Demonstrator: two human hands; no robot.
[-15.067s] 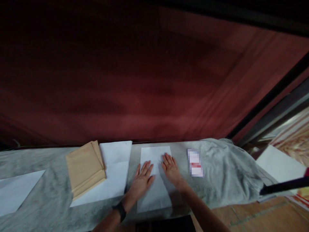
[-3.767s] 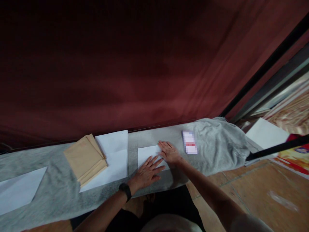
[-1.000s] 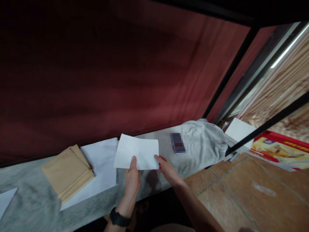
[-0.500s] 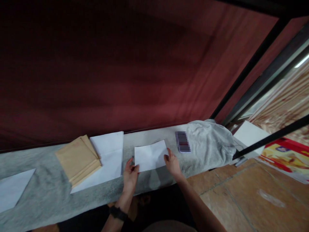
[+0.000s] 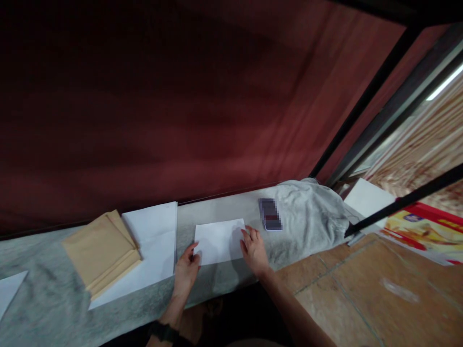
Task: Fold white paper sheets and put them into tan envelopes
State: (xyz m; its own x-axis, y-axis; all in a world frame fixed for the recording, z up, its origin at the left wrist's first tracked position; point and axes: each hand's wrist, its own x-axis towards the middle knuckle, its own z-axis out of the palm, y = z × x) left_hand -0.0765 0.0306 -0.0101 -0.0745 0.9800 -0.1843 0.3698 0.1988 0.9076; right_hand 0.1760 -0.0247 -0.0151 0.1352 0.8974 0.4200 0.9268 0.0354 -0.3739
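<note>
A white sheet of paper (image 5: 219, 241), which looks folded to a small rectangle, is between my hands just over or on the grey cloth. My left hand (image 5: 186, 272) grips its left edge, thumb and fingers closed at the side. At the opposite edge, my right hand (image 5: 254, 250) has its thumb and bent fingers on the paper. Whether the sheet fully touches the cloth I cannot tell. Left of my left hand lie larger white sheets (image 5: 155, 241), partly covered by brown paper envelopes (image 5: 101, 250).
A phone (image 5: 270, 214) lies on the grey cloth (image 5: 311, 207), which is bunched up at the right end. Another white sheet (image 5: 9, 289) is at the far left. A dark red curtain (image 5: 181, 120) hangs behind. Black frame bars (image 5: 365, 103) cross the right side above the tiled floor (image 5: 361, 279).
The small sheet has come down and lies flatter, with hand shadows now on it. My right fingers have spread slightly along its edge. The view has shifted a little.
</note>
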